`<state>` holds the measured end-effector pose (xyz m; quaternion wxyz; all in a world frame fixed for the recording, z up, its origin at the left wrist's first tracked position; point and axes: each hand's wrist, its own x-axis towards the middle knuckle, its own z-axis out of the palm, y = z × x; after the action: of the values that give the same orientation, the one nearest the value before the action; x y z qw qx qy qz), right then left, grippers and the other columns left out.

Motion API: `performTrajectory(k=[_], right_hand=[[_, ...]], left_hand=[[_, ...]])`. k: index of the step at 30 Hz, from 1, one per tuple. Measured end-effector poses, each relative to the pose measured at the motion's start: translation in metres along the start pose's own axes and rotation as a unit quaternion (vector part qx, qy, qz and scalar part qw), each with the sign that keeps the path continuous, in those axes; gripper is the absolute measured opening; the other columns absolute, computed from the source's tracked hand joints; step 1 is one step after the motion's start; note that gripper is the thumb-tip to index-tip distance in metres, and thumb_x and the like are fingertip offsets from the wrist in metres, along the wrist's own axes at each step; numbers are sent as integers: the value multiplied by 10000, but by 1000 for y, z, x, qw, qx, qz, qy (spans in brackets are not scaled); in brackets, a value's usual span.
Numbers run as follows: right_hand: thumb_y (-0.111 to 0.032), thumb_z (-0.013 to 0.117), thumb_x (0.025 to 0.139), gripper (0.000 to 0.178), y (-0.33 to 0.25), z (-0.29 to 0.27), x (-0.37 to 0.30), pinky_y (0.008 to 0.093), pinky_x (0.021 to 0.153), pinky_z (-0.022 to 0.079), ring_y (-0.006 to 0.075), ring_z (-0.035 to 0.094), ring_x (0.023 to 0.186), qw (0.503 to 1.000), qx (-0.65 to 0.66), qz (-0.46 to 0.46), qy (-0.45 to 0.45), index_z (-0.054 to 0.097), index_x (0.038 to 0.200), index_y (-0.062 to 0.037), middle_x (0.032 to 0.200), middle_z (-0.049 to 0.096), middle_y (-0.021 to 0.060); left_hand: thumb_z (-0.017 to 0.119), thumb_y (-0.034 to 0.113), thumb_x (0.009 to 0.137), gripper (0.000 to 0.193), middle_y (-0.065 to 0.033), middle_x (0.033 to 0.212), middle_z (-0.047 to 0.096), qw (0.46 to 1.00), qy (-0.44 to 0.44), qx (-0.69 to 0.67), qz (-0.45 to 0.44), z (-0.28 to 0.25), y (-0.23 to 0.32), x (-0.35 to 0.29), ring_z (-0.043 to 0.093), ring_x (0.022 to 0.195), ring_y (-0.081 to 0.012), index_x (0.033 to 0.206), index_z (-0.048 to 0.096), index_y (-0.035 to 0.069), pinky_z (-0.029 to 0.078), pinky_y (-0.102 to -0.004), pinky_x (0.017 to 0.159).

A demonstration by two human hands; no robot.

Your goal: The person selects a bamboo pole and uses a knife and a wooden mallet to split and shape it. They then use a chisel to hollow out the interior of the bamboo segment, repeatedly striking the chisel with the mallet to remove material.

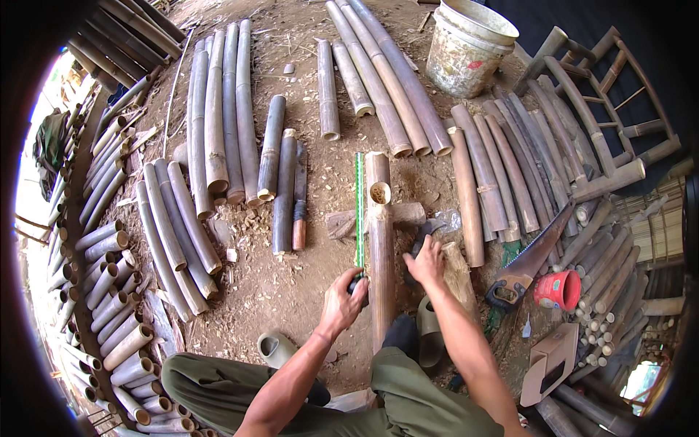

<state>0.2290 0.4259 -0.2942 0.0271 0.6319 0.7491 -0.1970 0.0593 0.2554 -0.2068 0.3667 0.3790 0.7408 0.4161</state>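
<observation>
A bamboo pole (pixel 381 269) lies lengthwise before me, a cut opening near its far end. It rests across a wooden block (pixel 408 213). My left hand (pixel 342 302) is closed round a dark tape measure (pixel 355 281) just left of the pole. Its green tape (pixel 360 207) runs out away from me, alongside the pole. Right of the pole, my right hand (pixel 426 262) has its thumb and fingers apart. It is over a dark tool (pixel 428 229), whose shape is partly hidden; whether they touch is unclear. My near foot, in a dark sock, is beside the pole's near end.
Cut bamboo lengths (pixel 237 109) lie in groups on the dirt, with stacks along the left. At right are a handsaw (pixel 528 258), a red pail (pixel 558 290), a cardboard box (pixel 547 360) and a bamboo frame (pixel 597 109). A whitish bucket (pixel 470 51) stands at the back.
</observation>
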Motion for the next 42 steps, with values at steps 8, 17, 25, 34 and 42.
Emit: performTrajectory(k=[8,17,25,34,42], right_hand=[[-152,733,726,1024,-1,-5,-10,520,1003,434,470,526,1130,992,108,37,-47,101,1526,-56,1274,464,300],[-165,543,932,613,19,-76,-77,343,649,577,158,587,707,721,684,-28,-103,288,1471,-22,834,582,92],[-140,574,953,382,16,-110,-64,278,615,497,107,577,642,899,375,-132,-186,540,1296,23,739,561,19],[-275,611,946,266,-1,-90,-50,383,734,540,321,688,837,937,111,-280,-175,685,1072,-53,943,708,152],[-329,605,948,270,0,-80,-45,409,681,546,340,680,810,935,82,-312,-144,697,1041,-92,902,701,134]], left_hand=[[580,323,941,384,-204,855,675,980,-60,-105,-156,15,-1,54,700,709,-256,1214,624,56,567,-378,550],[572,223,913,453,-289,897,655,994,-76,37,-67,28,-19,17,646,862,-474,1324,443,84,502,-510,783],[594,209,896,379,-241,1084,628,990,-81,64,-92,46,-32,-45,618,978,-447,1244,531,74,506,-501,842],[568,301,918,391,-187,1076,630,988,-77,105,-80,52,-36,-49,643,918,-415,1270,540,133,518,-512,790],[595,253,900,357,-172,1031,653,989,-65,115,-72,52,-34,-47,653,888,-385,1224,578,105,525,-476,764]])
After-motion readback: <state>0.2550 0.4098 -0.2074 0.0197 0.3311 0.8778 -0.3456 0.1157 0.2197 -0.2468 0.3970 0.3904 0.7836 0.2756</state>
